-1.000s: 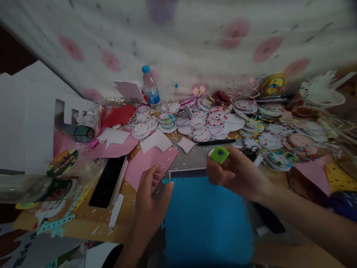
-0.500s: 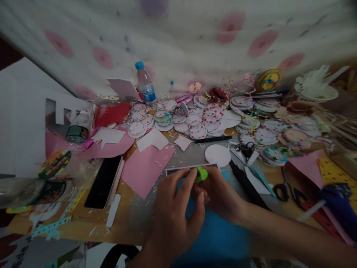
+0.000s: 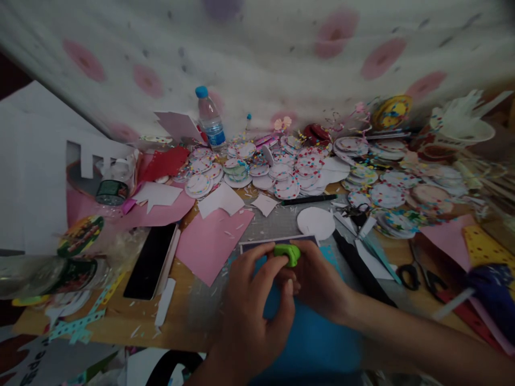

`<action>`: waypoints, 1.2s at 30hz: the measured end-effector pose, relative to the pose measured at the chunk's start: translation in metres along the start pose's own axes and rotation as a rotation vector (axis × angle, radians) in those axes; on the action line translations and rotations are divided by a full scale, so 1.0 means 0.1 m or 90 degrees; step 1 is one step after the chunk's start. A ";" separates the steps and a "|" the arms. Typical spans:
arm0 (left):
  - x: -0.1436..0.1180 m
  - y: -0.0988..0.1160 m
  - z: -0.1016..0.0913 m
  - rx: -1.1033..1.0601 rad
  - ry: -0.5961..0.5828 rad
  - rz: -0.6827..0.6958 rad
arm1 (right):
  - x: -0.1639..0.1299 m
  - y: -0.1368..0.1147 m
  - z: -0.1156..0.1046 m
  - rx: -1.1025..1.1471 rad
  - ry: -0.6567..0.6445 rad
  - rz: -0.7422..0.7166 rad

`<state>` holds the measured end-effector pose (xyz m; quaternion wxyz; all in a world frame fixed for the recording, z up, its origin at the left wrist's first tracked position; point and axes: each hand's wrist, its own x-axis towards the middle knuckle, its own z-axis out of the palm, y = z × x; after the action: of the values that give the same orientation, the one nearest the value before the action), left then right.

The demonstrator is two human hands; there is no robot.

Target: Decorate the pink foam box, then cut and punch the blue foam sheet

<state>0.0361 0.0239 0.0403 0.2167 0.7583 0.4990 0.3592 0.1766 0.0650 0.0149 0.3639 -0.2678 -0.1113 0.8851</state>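
A: Where are the hands?

B: Both are low in the middle, over a sheet of bright blue paper point(image 3: 309, 332) lying at the near edge of the cluttered wooden surface point(image 3: 189, 316). The right hand point(image 3: 317, 279) is curled around a small lime-green plastic paper punch point(image 3: 287, 253), with its fingers closed on it. The left hand point(image 3: 251, 316) comes in from below, its fingers bent and its fingertips point(image 3: 269, 256) touching the punch on the left side.

A: And the punch itself?

B: It sits at the far edge of the blue sheet, just in front of a dark-bordered white card point(image 3: 277, 241). Whether the paper is inside its slot, I cannot tell.

A: What lies around them?

B: Left of the hands is a pink paper sheet point(image 3: 209, 241), and beyond that a black smartphone point(image 3: 151, 261) lying flat. Just behind the punch lies a plain white paper disc point(image 3: 316, 223), and behind that a black pen point(image 3: 308, 200). Farther back, many round white cut-outs with coloured dots point(image 3: 287, 179) are heaped across the surface, with a clear plastic water bottle with a blue cap point(image 3: 209, 120) standing upright at the back. To the right, black-handled scissors point(image 3: 416, 276) lie on the surface, well apart from the hands.
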 end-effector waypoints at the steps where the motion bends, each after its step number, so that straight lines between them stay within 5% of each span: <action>1: 0.01 0.00 -0.01 -0.015 -0.005 -0.012 | 0.00 0.00 0.00 -0.010 0.004 0.002; 10: 0.08 0.00 -0.06 -0.103 -0.009 -0.041 | 0.00 0.02 -0.04 -0.038 -0.018 0.028; 22: 0.08 -0.06 -0.10 -0.059 -0.021 -0.024 | 0.02 0.06 -0.01 -0.093 -0.004 0.030; 36: 0.23 -0.17 -0.19 0.104 -0.044 0.110 | 0.05 0.08 -0.06 -0.123 0.016 0.036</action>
<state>0.0173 0.0519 0.0481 0.1393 0.8253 0.4521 0.3084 0.1725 0.0633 0.0045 0.3125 -0.3158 -0.1840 0.8768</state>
